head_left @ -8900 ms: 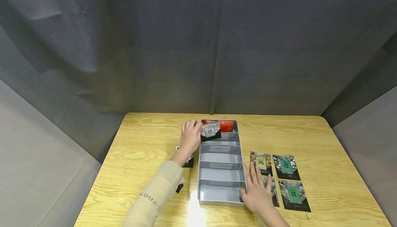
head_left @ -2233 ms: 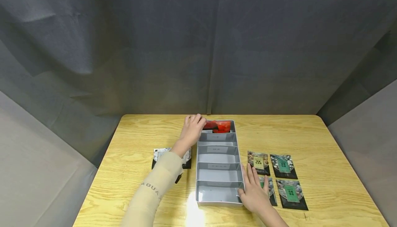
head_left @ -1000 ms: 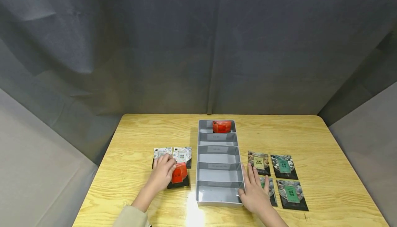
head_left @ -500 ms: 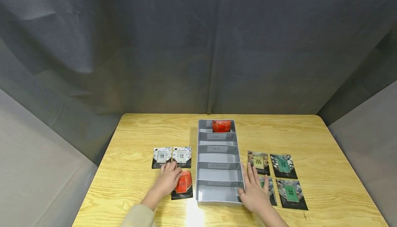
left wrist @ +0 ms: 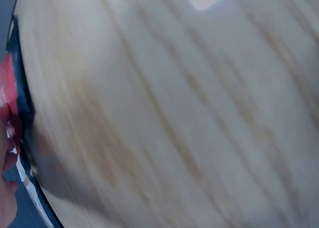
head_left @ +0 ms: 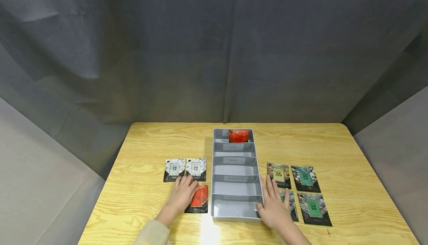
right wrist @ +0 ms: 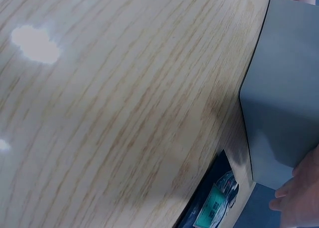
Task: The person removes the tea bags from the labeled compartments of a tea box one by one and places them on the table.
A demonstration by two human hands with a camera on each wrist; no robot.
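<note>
In the head view, a red-and-black sachet [head_left: 199, 199] lies flat on the table, left of a grey compartment box [head_left: 237, 219]. My left hand [head_left: 181, 195] rests on this sachet's left side with loosely bent fingers, which hide part of it. Just beyond lie two white-and-black sachets [head_left: 174, 169] side by side. Another red sachet [head_left: 239, 136] stands in the box's far compartment. My right hand [head_left: 275, 208] is spread at the box's near right side, its thumb at the rim, partly covering a green-labelled sachet [head_left: 292, 205]. The right wrist view shows fingers against the box wall [right wrist: 281, 78].
Right of the box lie a yellow-labelled sachet [head_left: 279, 175] and two more green-labelled sachets [head_left: 305, 178]. Dividers with labels split the box crosswise. The wooden table [head_left: 160, 137] ends at a dark curtain [head_left: 187, 70] behind.
My left hand has taken a red sachet out of the far compartment and laid it below the white ones. Lately that sachet has straightened slightly. My right hand has stayed put.
</note>
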